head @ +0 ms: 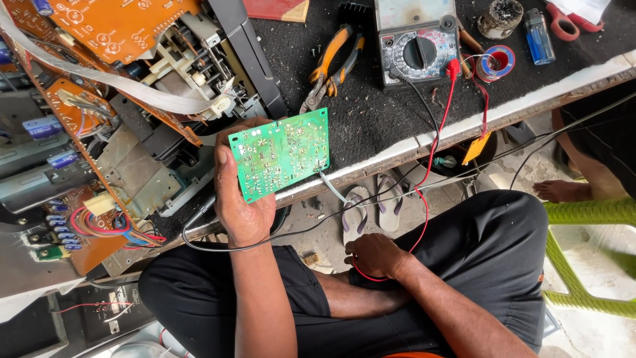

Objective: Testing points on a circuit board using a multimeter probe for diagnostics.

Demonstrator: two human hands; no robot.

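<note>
**Green board held up, solder side showing**

While the left hand (240, 199) grips the flat green board (280, 153) near the table (397, 113) edge, its silver solder dots show; right of it, the right hand (376, 255) is curled around a glossy red lead (434, 156).

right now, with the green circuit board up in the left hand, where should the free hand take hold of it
Probably the bare right-hand short edge of the green circuit board, pinched by the rim from the right. The left hand already covers the left edge and back, the solder side faces up, and a grey cable leaves the lower right corner, so stay above that. The right hand rests by the red lead.
</note>
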